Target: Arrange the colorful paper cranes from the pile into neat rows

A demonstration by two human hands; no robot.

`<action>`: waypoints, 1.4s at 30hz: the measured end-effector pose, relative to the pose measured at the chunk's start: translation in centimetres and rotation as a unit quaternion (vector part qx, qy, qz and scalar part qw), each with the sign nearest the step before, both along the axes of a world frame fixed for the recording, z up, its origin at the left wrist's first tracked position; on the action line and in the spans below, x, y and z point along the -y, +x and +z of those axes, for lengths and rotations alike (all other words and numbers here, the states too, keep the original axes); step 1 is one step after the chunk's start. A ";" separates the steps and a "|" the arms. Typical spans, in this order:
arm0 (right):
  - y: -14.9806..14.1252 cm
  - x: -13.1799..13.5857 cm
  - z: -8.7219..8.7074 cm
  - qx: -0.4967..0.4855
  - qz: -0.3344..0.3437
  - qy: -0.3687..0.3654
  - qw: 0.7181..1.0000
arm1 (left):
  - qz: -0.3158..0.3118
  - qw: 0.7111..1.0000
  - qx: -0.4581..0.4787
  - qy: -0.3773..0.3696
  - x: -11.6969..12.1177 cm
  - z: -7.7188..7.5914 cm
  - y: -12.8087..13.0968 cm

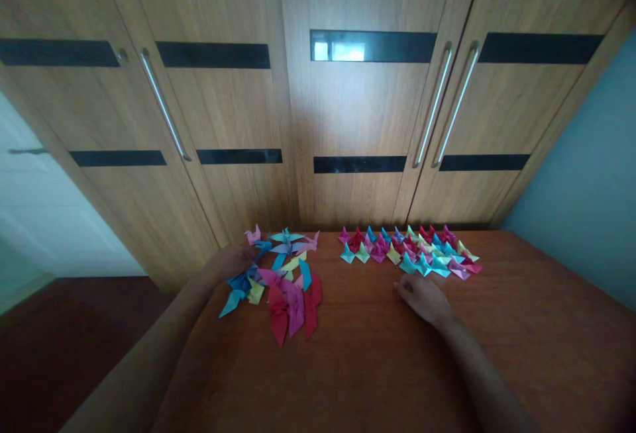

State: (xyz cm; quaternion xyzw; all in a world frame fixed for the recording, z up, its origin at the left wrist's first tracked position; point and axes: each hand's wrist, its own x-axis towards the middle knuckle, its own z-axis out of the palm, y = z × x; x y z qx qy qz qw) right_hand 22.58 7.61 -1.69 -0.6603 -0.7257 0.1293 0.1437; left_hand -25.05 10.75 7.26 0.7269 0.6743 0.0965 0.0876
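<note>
My left hand (232, 263) is at the left edge of a loose pile of folded paper cranes. Its fingers are bent together beside a blue paper crane (262, 246); what they grip is hidden. A red paper crane (278, 310) and a magenta paper crane (295, 307) lie flat at the near side of the pile, with blue, yellow and pink ones behind. On the right, my right hand (424, 298) rests on the table with curled fingers, nothing visible in them. Just beyond it, several small folded paper pieces (408, 263) stand in close rows.
The brown wooden table (358, 353) reaches back to a wooden wardrobe (348, 115) with long metal handles. A white door (54, 201) is on the left and a pale blue wall (581, 175) on the right.
</note>
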 end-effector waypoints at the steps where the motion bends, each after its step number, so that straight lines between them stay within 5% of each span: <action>1: 0.0 0.0 0.0 0.000 0.001 0.001 1.000 | -0.020 0.999 -0.013 -0.021 0.0 0.0 0.0; 7: -0.1 0.2 0.2 -0.021 0.010 0.003 1.000 | -0.031 0.998 -0.045 -0.011 0.4 1.2 0.3; 13: -0.3 0.2 0.3 -0.024 -0.001 0.006 1.000 | 0.021 0.995 -0.036 0.095 0.8 3.1 0.8; 18: -0.4 0.3 0.5 -0.034 0.008 0.012 0.999 | 0.045 0.963 0.179 0.197 1.1 3.2 3.8; 22: -0.9 0.5 0.7 -0.100 0.055 0.034 0.993 | 0.030 0.896 0.411 0.167 1.9 2.7 8.9; 26: -2.8 0.8 0.6 -0.244 0.141 0.034 0.959 | 0.017 0.827 0.554 0.091 3.4 1.5 14.3; 31: -5.4 1.5 0.3 -0.374 0.171 0.033 0.911 | 0.010 0.778 0.628 -0.013 5.4 -1.4 19.2; 37: -6.1 1.6 0.4 -0.378 0.157 0.051 0.911 | 0.040 0.703 0.700 -0.115 7.3 -5.5 22.2; 39: -5.8 1.5 0.5 -0.364 0.159 0.058 0.916 | 0.034 0.696 0.704 -0.137 7.5 -6.5 22.6; 42: -5.5 1.4 0.6 -0.362 0.172 0.045 0.915 | 0.024 0.738 0.663 -0.128 7.6 -7.5 22.8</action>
